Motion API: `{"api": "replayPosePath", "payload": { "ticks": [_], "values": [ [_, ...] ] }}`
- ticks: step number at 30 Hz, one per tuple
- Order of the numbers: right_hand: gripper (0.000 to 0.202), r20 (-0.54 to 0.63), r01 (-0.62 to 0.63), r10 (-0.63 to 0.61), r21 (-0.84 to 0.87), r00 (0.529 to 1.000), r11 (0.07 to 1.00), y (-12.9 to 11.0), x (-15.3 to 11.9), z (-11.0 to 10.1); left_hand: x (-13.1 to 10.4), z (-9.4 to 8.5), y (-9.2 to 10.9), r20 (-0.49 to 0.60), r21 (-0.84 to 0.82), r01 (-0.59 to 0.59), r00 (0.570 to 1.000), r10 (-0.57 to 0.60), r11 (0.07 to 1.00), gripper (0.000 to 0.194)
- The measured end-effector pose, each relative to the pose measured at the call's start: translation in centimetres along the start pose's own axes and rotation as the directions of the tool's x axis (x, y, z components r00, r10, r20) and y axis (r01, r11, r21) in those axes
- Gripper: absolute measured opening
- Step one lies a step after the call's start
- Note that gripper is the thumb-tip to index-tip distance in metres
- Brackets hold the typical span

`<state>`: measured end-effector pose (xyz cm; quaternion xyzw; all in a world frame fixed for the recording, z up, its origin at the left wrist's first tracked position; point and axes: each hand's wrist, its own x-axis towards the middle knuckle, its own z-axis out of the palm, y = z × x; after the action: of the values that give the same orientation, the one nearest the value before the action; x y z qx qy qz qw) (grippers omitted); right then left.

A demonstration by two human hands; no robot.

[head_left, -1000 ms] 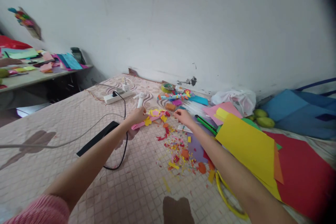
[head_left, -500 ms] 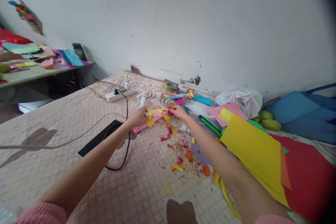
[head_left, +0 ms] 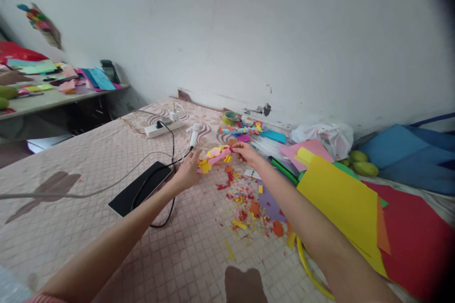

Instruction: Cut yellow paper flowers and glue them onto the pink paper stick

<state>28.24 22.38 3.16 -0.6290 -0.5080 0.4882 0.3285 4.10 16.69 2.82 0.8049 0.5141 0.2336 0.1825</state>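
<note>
Between my two hands stretches a pink paper strip (head_left: pixel 221 155) decorated with yellow and pink paper flowers. My left hand (head_left: pixel 188 170) is closed on its left end, and my right hand (head_left: pixel 246 152) pinches the right end near a small red piece. The strip is held just above the tablecloth, bowed slightly upward. Just beyond my left hand stands a white glue gun (head_left: pixel 194 135) with a cable. A second decorated strip, light blue with orange pieces (head_left: pixel 240 130), lies behind my right hand.
A black tablet (head_left: pixel 142 189) and cables lie left, near a white power strip (head_left: pixel 163 129). Paper scraps (head_left: pixel 249 203) litter the cloth at centre right. Yellow sheets (head_left: pixel 341 199) and red sheets (head_left: pixel 408 232) lie right, with a plastic bag (head_left: pixel 325 137) behind. Another table (head_left: pixel 64 97) stands far left.
My left hand has shifted and opened its grip around the strip's left end, hiding more of it. The strip now bows upward; more of the tablet shows beside my left forearm.
</note>
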Motion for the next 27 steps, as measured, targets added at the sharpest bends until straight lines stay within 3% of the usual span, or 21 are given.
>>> {"api": "replayPosePath", "payload": {
  "ticks": [6,9,18,20,23,27],
  "values": [
    [0.02,0.005,0.088,-0.09,0.144,0.996,0.986,-1.4,-1.9,-1.6,-0.9,0.2,1.2,-0.191,-0.079,-0.082,0.979,0.065,0.994,0.07],
    [0.014,-0.001,0.144,-0.147,0.202,0.989,0.969,-2.6,-3.3,-2.5,-1.3,-0.1,2.3,-0.23,-0.068,-0.124,0.967,0.106,0.99,0.07],
    [0.025,-0.057,0.309,-0.305,0.261,0.951,0.915,-5.4,-6.7,-4.3,-2.9,-1.2,6.0,-0.334,-0.055,-0.261,0.914,0.229,0.964,0.072],
    [0.025,-0.07,0.343,-0.337,0.257,0.939,0.903,-6.1,-7.6,-4.9,-3.4,-1.5,6.6,-0.322,-0.133,-0.276,0.92,0.222,0.952,0.074],
    [0.023,-0.079,0.398,-0.391,0.24,0.917,0.885,-7.3,-9.4,-5.9,-4.0,-2.5,7.3,-0.277,-0.382,-0.286,0.943,0.186,0.879,0.079],
    [0.019,-0.088,0.463,-0.455,0.188,0.886,0.866,-9.2,-12.1,-7.2,-3.7,-5.0,8.4,-0.187,-0.62,-0.189,0.978,0.091,0.762,0.069]
  ]
}}
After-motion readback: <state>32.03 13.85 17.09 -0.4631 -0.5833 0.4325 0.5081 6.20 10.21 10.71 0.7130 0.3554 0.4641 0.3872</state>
